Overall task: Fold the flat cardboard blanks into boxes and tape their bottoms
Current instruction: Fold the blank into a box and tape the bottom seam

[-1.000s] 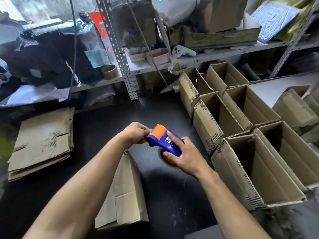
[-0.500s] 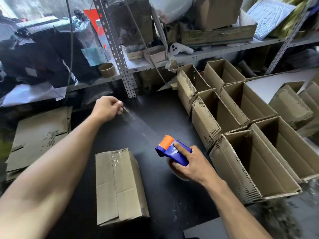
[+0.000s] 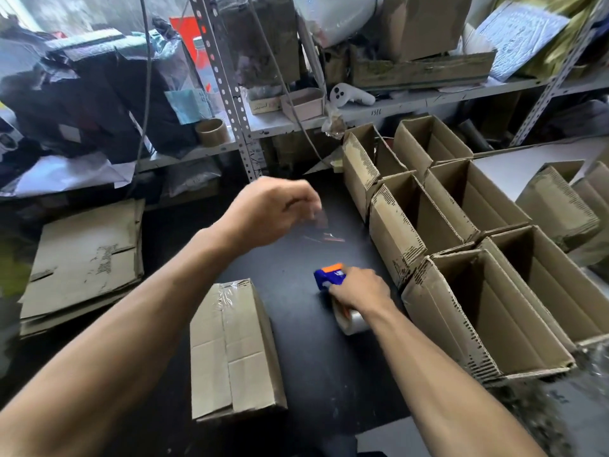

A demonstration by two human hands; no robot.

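A folded cardboard box (image 3: 232, 351) lies bottom-up on the black table (image 3: 306, 364), its seam partly covered by clear tape at the far end. My left hand (image 3: 270, 209) hovers above the table beyond the box, fingers curled and pinching the free end of a clear tape strip (image 3: 318, 225). My right hand (image 3: 357, 288) grips the blue and orange tape dispenser (image 3: 329, 275) with its clear roll (image 3: 351, 319), low over the table, right of the box. A stack of flat blanks (image 3: 82, 258) sits at the left.
Several open folded boxes (image 3: 461, 265) stand in rows along the right. Metal shelving (image 3: 230, 94) with bags, cartons, a brown tape roll (image 3: 212, 131) and a white controller (image 3: 349, 94) runs across the back.
My left hand swung right from the far left toward the centre with the tape end. My right hand lowered the dispenser down to the table.
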